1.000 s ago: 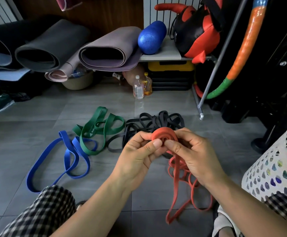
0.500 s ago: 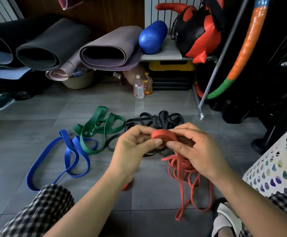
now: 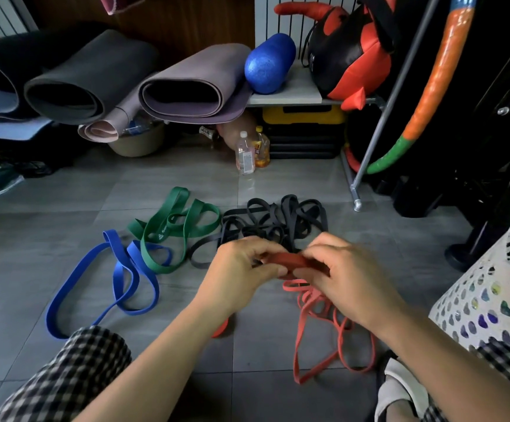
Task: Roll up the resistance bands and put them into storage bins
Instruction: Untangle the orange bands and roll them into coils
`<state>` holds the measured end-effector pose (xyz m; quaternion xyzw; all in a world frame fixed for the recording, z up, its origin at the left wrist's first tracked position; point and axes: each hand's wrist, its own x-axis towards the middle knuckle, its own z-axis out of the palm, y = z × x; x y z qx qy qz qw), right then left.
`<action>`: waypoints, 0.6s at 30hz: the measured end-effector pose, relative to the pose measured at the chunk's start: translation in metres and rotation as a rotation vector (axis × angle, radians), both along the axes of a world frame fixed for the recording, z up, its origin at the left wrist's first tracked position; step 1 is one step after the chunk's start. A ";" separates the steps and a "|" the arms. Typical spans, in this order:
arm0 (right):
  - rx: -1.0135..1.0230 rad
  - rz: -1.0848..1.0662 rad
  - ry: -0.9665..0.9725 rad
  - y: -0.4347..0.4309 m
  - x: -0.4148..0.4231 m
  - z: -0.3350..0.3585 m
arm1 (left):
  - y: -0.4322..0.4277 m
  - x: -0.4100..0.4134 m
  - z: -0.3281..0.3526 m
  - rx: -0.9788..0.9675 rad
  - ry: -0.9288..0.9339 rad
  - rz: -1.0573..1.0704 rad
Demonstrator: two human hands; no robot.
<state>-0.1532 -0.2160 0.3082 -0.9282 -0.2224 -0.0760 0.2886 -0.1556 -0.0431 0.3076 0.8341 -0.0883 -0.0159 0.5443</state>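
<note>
A partly wound coil of the red band [image 3: 290,261] is pinched between both hands over the near floor, with the left hand [image 3: 238,278] curled on one edge and the right hand [image 3: 348,281] on the other. If either pinch is eased, the springy coil could be unwound. The loose tail [image 3: 317,330], heaped on the tiles below, could be snagged. The perforated bin [image 3: 491,300] is placed near right.

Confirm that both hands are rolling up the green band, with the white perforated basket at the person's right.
Wrong on the colour: the head view shows the left hand and right hand gripping the rolled part of the red band, not the green. The green band lies on the floor. The white perforated basket is at the person's right.
</note>
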 end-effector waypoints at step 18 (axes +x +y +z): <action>-0.007 -0.017 0.094 -0.007 0.003 0.005 | 0.005 0.003 0.004 -0.022 0.040 -0.038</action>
